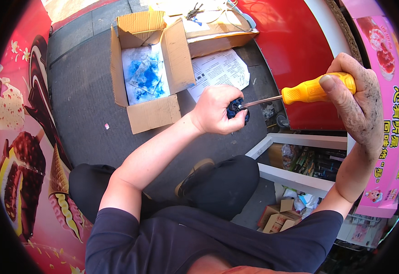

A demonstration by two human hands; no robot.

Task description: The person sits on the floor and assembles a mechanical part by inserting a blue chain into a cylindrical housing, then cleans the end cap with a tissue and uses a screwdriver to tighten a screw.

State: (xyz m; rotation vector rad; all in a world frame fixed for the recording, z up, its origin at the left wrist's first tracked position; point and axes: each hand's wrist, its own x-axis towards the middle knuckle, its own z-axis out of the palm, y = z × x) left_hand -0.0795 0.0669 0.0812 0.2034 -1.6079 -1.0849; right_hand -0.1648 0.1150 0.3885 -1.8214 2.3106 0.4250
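My left hand (pixel 216 111) is closed around a small dark part (pixel 234 108), which looks black or dark blue and is mostly hidden by my fingers. In my right hand (pixel 362 102) is a screwdriver (pixel 306 90) with a yellow handle and a metal shaft, held nearly level with its tip to the left. The tip meets the dark part at what looks like a small silvery screw, though the contact is too small to make out for sure. Dark smudges cover my right hand's fingers and thumb.
An open cardboard box (pixel 177 59) with blue-stained paper (pixel 143 75) inside stands ahead. Beside it lies a printed sheet (pixel 224 68). Pink printed panels (pixel 14 105) rise at left. To the right are a red panel (pixel 295 50), a white frame (pixel 295 179) and a small carton (pixel 277 217).
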